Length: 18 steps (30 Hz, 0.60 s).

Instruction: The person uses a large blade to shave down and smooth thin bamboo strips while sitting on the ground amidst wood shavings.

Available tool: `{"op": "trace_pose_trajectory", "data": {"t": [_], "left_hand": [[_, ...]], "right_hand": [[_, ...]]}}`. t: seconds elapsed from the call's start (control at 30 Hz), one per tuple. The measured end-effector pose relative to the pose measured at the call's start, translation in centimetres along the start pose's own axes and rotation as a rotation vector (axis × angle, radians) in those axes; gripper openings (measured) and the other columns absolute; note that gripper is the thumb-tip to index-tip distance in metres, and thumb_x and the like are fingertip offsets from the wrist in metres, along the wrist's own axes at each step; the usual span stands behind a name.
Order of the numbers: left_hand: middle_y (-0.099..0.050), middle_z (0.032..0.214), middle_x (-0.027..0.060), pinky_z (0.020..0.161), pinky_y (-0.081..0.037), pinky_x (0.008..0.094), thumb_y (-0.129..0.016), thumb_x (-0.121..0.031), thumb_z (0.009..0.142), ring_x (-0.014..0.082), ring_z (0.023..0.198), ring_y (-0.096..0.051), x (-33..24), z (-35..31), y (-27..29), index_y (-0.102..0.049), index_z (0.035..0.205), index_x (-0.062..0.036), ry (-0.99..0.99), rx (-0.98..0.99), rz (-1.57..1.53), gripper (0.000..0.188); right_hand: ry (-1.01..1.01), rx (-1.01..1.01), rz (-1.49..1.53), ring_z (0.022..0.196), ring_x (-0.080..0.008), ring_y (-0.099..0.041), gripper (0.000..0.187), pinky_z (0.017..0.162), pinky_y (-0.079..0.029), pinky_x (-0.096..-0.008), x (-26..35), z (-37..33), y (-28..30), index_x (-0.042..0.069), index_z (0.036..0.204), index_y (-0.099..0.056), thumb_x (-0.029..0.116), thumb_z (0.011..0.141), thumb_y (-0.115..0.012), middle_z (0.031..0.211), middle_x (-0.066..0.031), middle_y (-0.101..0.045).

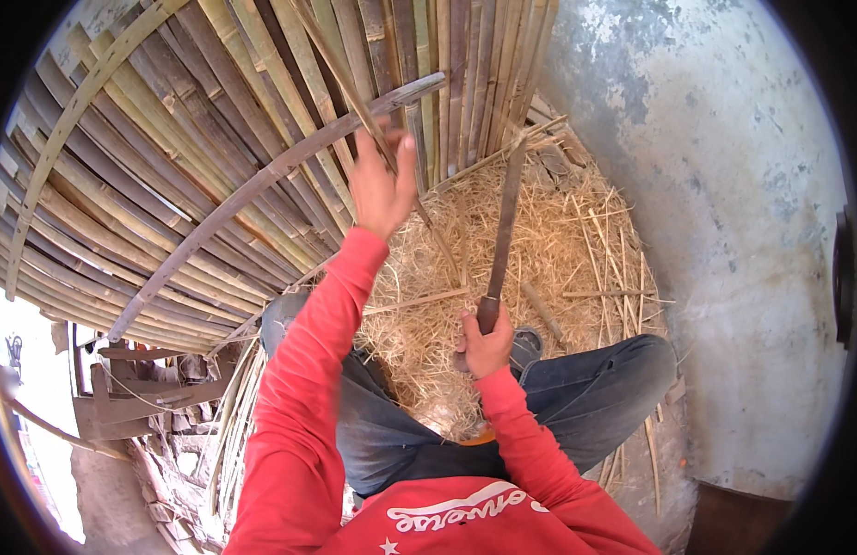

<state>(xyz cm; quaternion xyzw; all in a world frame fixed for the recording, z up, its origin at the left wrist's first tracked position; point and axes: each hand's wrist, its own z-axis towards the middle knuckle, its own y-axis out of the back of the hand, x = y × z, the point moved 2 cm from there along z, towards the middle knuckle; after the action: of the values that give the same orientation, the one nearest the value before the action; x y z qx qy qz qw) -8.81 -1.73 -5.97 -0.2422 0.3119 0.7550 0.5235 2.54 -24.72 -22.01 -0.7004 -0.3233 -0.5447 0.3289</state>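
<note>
Nearest the body, the jeans (590, 393) show the legs bent and set wide apart, an arrangement that appears to leave a working space between the knees. The right hand (485, 348) is positioned above this space, its fingers wrapped around the dark handle of a long knife (505, 222). The blade points away from the torso, presumably to keep the edge clear of the legs. Beneath the knife, pale shavings (405, 324) cover the ground. To the left of the legs, a bundle of thin strips (236, 421) lies lengthwise, perhaps to stay within easy reach. Farther out, the left hand (382, 190) is raised in front of the slats, thumb upright and apart from the fingers. A narrow bamboo strip (340, 69) passes between thumb and fingers, slanting from upper left toward the shavings; owing to blur, whether they pinch it firmly cannot be told. Beyond the hand stands a panel of bamboo slats (206, 88), crossed by a curved bar (262, 180) that probably keeps them aligned. A worn, pale wall (715, 203) bounds the area on the right.
</note>
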Motion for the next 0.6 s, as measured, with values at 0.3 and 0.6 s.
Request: {"op": "trace_pose_trajectory", "data": {"t": [0.3,0.6], "left_hand": [[-0.075,0.098,0.0131,0.072,-0.057,0.0282,-0.049,-0.014,0.109,0.0176,0.082,-0.073,-4.1,0.2,2.6,-0.054,0.131,0.0011,0.094,0.058,-0.311,0.026],[-0.072,0.087,0.0130,0.057,-0.054,0.0240,-0.047,-0.017,0.110,0.0122,0.062,-0.066,-14.7,5.4,9.0,-0.050,0.136,0.0049,-0.118,-0.022,-0.410,0.035]], "right_hand": [[0.156,-0.140,-0.309,0.082,-0.0211,-0.072,0.048,0.077,-0.057,-0.0362,0.6,1.8,4.6,0.000,0.117,-0.063,0.015,0.078,-0.086,0.096,-0.0128,-0.074],[0.242,-0.120,-0.441,0.104,-0.0230,-0.069,0.059,0.090,-0.054,-0.0359,1.9,2.7,4.4,-0.002,0.127,-0.058,0.013,0.079,-0.088,0.115,-0.0152,-0.072]]}}
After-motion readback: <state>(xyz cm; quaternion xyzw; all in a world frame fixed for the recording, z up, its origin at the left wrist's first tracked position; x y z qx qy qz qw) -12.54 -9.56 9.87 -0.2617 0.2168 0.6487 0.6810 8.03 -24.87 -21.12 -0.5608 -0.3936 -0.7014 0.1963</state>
